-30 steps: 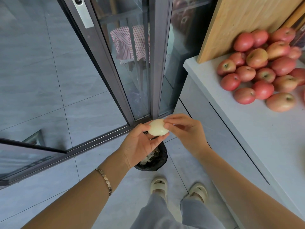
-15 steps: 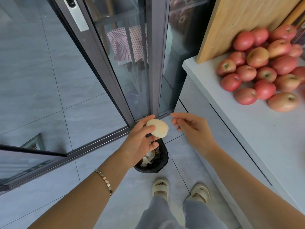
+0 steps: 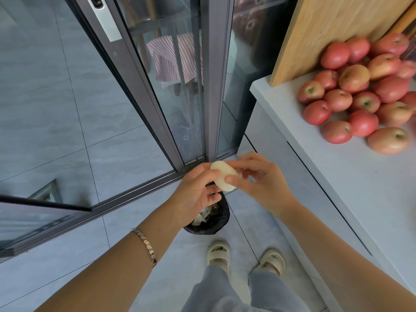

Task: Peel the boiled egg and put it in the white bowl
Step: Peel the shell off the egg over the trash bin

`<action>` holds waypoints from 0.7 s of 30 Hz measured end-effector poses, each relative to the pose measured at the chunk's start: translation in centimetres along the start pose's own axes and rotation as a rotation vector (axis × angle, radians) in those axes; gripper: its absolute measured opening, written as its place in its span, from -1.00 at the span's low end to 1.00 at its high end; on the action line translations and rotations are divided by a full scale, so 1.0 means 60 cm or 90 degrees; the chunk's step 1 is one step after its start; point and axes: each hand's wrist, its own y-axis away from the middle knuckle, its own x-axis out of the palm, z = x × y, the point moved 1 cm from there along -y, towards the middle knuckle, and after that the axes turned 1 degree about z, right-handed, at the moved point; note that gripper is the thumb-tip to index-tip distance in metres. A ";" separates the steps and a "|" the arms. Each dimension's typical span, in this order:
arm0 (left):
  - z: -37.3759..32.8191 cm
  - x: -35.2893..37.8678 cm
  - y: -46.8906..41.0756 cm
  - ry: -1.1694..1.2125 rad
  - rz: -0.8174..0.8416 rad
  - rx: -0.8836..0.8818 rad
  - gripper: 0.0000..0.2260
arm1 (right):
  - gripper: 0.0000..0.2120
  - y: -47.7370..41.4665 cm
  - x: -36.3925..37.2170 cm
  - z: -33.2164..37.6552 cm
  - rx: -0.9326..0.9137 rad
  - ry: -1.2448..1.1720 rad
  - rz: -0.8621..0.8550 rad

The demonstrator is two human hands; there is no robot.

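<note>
The boiled egg (image 3: 221,175), pale and smooth with no shell showing, is held in front of me above the floor. My left hand (image 3: 194,194) grips it from the left with fingers and thumb. My right hand (image 3: 258,179) pinches it from the right, thumb and fingertips on its surface. Directly below the hands stands a small bin lined with a black bag (image 3: 210,218), with shell bits and scraps inside. No white bowl is in view.
A pale counter (image 3: 351,188) runs along the right, bearing a pile of several red apples (image 3: 360,97) and a leaning wooden board (image 3: 333,30). A dark-framed glass sliding door (image 3: 180,86) stands ahead. My sandalled feet (image 3: 245,257) rest on grey floor tiles.
Half a second ago my right hand was off the egg with fingers apart; it has come back and now pinches the egg. My left hand kept hold throughout.
</note>
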 end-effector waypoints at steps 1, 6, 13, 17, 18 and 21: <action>0.000 -0.001 0.000 0.003 0.001 -0.003 -0.86 | -0.73 -0.001 -0.002 0.002 0.008 -0.026 0.000; 0.003 -0.001 0.000 0.031 0.016 -0.031 -0.82 | -0.83 -0.005 -0.008 0.004 0.058 -0.045 -0.027; 0.002 0.005 -0.003 0.092 0.029 -0.074 -0.76 | -0.78 -0.002 -0.015 0.003 0.148 -0.074 -0.025; 0.002 0.007 -0.006 0.105 0.016 -0.056 -0.84 | -0.82 -0.002 -0.013 -0.002 0.186 -0.110 0.000; 0.002 0.008 -0.007 0.106 0.016 -0.056 -0.85 | -0.78 -0.002 -0.013 -0.003 0.183 -0.113 -0.003; 0.003 0.008 -0.008 0.089 0.014 -0.052 -0.77 | -0.77 0.000 -0.010 0.000 0.139 -0.084 -0.002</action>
